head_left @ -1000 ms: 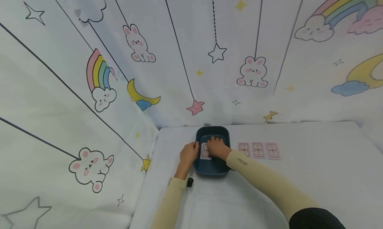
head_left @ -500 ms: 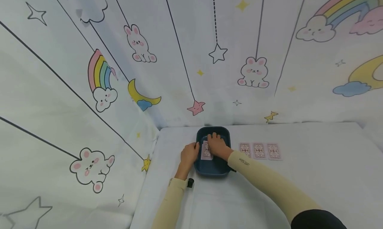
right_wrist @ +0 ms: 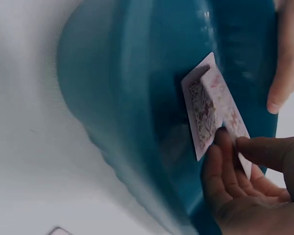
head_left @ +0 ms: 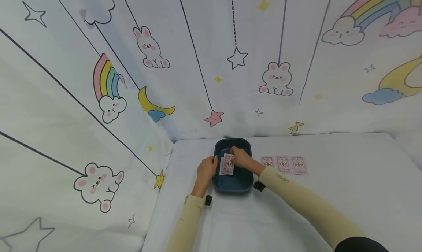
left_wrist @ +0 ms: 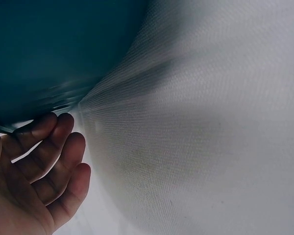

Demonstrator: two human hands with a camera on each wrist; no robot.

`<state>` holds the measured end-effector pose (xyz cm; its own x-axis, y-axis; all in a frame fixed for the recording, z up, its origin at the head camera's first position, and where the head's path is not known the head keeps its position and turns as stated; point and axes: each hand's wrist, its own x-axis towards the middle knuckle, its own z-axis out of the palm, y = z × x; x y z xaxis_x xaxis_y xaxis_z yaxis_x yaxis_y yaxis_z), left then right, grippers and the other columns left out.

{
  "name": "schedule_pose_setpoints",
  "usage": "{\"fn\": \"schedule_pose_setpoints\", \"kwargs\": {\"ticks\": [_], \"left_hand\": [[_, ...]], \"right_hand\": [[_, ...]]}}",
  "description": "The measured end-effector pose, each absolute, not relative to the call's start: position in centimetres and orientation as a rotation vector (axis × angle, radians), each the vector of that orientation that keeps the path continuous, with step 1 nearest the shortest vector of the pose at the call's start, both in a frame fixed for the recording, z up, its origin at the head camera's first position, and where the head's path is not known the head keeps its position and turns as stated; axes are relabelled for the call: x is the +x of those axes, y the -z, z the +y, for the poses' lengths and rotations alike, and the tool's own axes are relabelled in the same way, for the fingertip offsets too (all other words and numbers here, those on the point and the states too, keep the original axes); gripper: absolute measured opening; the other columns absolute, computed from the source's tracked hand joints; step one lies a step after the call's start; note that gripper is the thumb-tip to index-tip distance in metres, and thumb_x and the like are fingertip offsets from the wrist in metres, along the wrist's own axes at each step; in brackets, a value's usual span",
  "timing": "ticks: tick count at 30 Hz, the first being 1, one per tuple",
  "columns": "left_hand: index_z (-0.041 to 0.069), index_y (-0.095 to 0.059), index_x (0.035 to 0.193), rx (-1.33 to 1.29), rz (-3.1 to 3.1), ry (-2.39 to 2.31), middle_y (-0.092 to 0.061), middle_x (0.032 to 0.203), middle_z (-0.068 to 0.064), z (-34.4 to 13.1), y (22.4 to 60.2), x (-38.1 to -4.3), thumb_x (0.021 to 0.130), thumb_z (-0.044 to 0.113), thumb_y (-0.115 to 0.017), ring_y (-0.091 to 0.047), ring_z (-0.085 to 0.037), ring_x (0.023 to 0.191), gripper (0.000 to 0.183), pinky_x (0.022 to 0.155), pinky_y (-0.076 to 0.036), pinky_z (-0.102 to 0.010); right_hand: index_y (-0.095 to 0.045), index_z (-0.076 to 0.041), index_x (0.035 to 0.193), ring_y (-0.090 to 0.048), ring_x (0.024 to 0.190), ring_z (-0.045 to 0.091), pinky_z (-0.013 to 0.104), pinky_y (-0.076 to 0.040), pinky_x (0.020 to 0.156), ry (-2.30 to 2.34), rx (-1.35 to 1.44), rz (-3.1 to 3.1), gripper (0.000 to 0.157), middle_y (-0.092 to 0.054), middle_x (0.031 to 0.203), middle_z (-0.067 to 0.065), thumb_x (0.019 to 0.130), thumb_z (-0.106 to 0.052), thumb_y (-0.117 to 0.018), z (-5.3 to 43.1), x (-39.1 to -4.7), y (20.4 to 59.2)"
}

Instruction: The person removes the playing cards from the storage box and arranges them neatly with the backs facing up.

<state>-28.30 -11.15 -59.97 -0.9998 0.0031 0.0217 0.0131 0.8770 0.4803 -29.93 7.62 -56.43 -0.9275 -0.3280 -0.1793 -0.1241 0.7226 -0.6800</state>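
Observation:
A dark blue plastic bin (head_left: 242,184) stands on the white-covered table. My left hand (head_left: 207,168) holds its left rim, thumb over the edge and the other fingers along the outside, as the left wrist view shows (left_wrist: 44,166) from below. Inside the bin my right hand (head_left: 243,158) pinches a playing card (head_left: 228,164), red-patterned back upward, between thumb and fingers. In the right wrist view that card (right_wrist: 228,105) is raised at an angle over another playing card (right_wrist: 198,117) lying in the bin. How many cards lie beneath cannot be told.
Three playing cards (head_left: 283,165) lie face down in a row right of the bin, the nearest partly behind my right forearm. A white wall cloth (head_left: 197,61) with cartoon drawings rises behind and left of the table. Dark wrist-worn devices (head_left: 259,186) show at both wrists.
My right hand, earlier over the card with fingers spread toward the bin's far end, has drawn back and now pinches a card lifted off another. The left hand stays on the rim.

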Motion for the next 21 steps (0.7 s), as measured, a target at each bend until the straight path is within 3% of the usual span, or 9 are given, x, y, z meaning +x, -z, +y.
{"fn": "schedule_pose_setpoints", "kwargs": {"ticks": [9, 21], "left_hand": [[0.014, -0.055, 0.072, 0.026, -3.030, 0.775, -0.054, 0.068, -0.003, -10.9, 60.2, -28.4, 0.106, 0.039, -0.044, -0.049, -0.019, 0.061, 0.043, 0.058, -0.037, -0.034], [0.013, -0.059, 0.075, 0.013, -3.037, 0.747, -0.064, 0.076, -0.006, -11.0, 60.2, -28.4, 0.106, 0.041, -0.043, -0.054, -0.019, 0.064, 0.044, 0.060, -0.040, -0.036]], "right_hand": [[-0.062, -0.003, 0.126, -0.055, 0.070, 0.016, 0.029, -0.045, 0.062, 1.222, -0.431, 2.601, 0.031, -0.063, 0.088, 0.008, 0.097, -0.011, -0.063, 10.1, -29.3, 55.8], [-0.060, -0.003, 0.131, -0.054, 0.066, 0.016, 0.030, -0.046, 0.061, 1.383, -0.441, 2.577, 0.032, -0.061, 0.085, 0.010, 0.100, -0.011, -0.060, 12.7, -28.6, 55.4]]}}
